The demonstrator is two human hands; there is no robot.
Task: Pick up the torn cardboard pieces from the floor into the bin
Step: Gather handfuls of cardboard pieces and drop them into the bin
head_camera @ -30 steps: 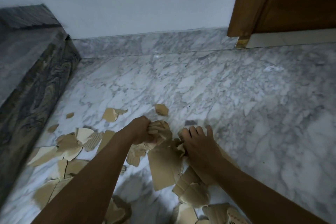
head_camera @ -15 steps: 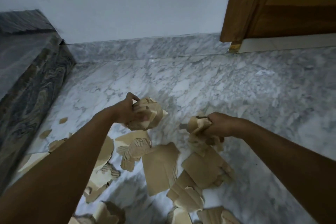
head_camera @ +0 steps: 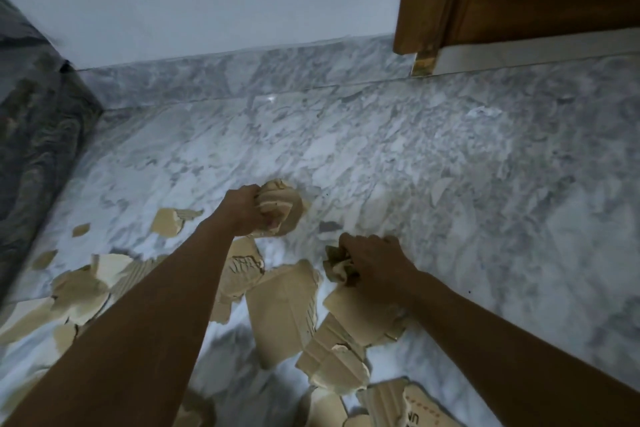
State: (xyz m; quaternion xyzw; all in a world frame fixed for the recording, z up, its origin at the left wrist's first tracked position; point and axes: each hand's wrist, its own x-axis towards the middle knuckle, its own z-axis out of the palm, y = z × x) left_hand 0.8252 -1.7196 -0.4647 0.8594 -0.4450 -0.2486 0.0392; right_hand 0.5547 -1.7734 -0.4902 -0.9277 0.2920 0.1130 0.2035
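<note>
Both hands gripped cardboard wads.
Left hand and right hand closed on light, crushable cardboard; edges suited gripping.

Tan cardboard pieces, grey-veined marble floor

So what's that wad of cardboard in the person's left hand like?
The cardboard wad is a fistful of torn tan pieces crushed together, with pale corrugated ribbing showing on one face and ragged edges sticking out. The left hand grips it from the left side, fingers wrapped round its near edge. It appears held just above the marble floor, beyond the loose scraps. Nothing else appears to touch it.
</note>
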